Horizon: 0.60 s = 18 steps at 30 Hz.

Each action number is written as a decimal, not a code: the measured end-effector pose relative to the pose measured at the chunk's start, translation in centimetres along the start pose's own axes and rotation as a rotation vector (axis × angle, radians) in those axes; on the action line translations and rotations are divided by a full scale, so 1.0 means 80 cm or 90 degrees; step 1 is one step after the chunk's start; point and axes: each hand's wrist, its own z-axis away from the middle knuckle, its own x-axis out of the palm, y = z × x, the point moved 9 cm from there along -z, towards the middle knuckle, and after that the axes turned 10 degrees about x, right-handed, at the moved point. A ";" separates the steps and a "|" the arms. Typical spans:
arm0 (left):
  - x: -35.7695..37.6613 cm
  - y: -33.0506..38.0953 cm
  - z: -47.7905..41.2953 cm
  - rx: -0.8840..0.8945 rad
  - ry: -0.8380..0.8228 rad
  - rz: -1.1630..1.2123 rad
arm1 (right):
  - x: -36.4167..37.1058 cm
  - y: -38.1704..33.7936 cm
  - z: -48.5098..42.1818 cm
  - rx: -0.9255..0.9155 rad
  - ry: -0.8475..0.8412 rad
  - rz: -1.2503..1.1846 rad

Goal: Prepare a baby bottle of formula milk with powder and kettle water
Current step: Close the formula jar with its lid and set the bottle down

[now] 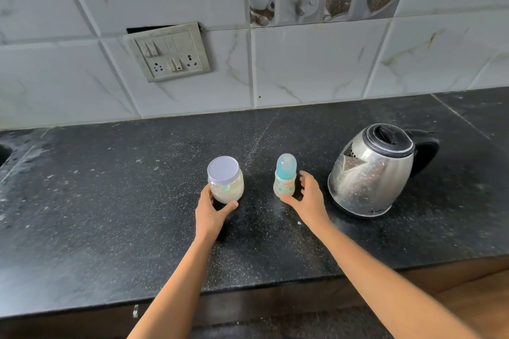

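A wall of pale marbled tiles with a grey switch-and-socket plate [168, 53] in the upper left of the frame backs a speckled black stone counter [110, 201]. At the centre of the frame stands a small clear plastic jar of whitish powder with a lilac lid [225, 180], and just right of it a small baby bottle with a translucent blue cap [285, 175]; further right sits a steel electric kettle with a black lid and handle [377, 170]. The left hand [213, 210] is wrapped around the lower part of the jar, thumb and fingers touching it. The right hand [308, 195] is cupped around the bottle's base with the thumb at its foot and fingers spread; whether it has closed firmly cannot be told. Both lids are still on, so the job appears barely begun. The sensible way forward is to steady the light bottle low down while uncapping it, keeping it upright and well clear of the kettle's spout.
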 end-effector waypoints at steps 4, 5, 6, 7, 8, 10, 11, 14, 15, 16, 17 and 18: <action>-0.001 0.003 0.003 0.012 0.010 -0.006 | -0.062 0.024 0.069 -0.037 0.247 -0.056; 0.000 0.003 0.004 0.012 0.012 -0.010 | -0.080 0.031 0.084 -0.048 0.319 -0.042; 0.000 0.003 0.004 0.010 0.015 -0.014 | -0.099 0.039 0.096 -0.050 0.384 -0.040; 0.001 0.004 0.005 0.009 0.019 -0.019 | -0.118 0.049 0.103 -0.042 0.435 -0.049; 0.001 0.003 0.006 0.007 0.023 -0.025 | -0.135 0.057 0.105 -0.027 0.472 -0.062; 0.001 0.005 0.007 0.004 0.031 -0.039 | -0.163 0.070 0.098 0.013 0.483 -0.090; 0.002 0.005 0.007 0.004 0.035 -0.045 | -0.171 0.075 0.090 0.032 0.459 -0.103; 0.002 0.007 0.007 0.010 0.043 -0.058 | -0.180 0.082 0.075 0.064 0.373 -0.123; 0.003 0.007 0.007 0.014 0.044 -0.060 | -0.181 0.083 0.073 0.065 0.365 -0.125; 0.003 0.007 0.006 0.018 0.045 -0.059 | -0.183 0.085 0.073 0.068 0.364 -0.128; 0.003 0.007 0.006 0.021 0.045 -0.060 | -0.183 0.086 0.074 0.070 0.364 -0.132; 0.002 0.007 0.006 0.023 0.047 -0.063 | -0.182 0.087 0.074 0.071 0.365 -0.133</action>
